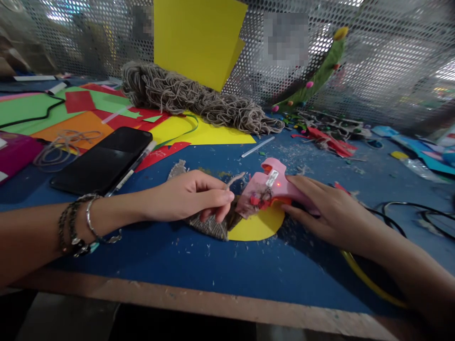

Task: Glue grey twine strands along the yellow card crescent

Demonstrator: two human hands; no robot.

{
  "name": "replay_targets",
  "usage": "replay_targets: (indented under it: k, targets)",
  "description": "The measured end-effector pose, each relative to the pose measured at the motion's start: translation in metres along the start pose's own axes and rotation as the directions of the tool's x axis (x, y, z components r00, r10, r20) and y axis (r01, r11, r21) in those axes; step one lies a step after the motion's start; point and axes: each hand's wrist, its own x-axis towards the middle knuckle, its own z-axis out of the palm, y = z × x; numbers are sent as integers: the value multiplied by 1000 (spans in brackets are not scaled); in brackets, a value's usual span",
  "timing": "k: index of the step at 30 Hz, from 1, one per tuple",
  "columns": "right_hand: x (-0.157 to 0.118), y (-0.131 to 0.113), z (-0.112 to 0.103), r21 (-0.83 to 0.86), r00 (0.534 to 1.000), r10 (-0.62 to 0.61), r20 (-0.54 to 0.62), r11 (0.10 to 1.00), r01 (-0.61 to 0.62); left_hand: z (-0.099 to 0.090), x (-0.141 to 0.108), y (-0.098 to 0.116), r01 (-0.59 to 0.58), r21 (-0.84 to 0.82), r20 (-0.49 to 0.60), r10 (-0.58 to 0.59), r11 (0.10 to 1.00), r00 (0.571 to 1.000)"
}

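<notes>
My right hand point(320, 208) is closed around the handle of a pink hot glue gun point(280, 182), which has a small orange light lit on its side. Its nozzle end reaches down to a yellow paper shape point(261, 223) with a curved edge. Rows of grey-brown yarn point(209, 226) cover the left part of that shape. Over the yarn-covered part, my left hand point(195, 194) pinches a short piece of yarn point(236, 178) whose end sticks out past the thumb and finger. The nozzle tip itself is hard to make out.
A hank of grey yarn point(199, 97) lies behind, below upright yellow sheets point(199, 42). To the left are a black phone point(106, 158), a pen point(124, 181) and coloured paper point(21, 111). Scraps point(330, 142) and a black cable point(408, 204) lie right. A perforated metal screen point(377, 61) stands behind.
</notes>
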Motion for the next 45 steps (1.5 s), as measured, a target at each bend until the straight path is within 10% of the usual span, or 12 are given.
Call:
replay_targets:
  k: [45]
  targets:
    - [1,17,4,-183,992,113,-59,976,-122,0,-1,-2,-41,-75,6,42,996,999]
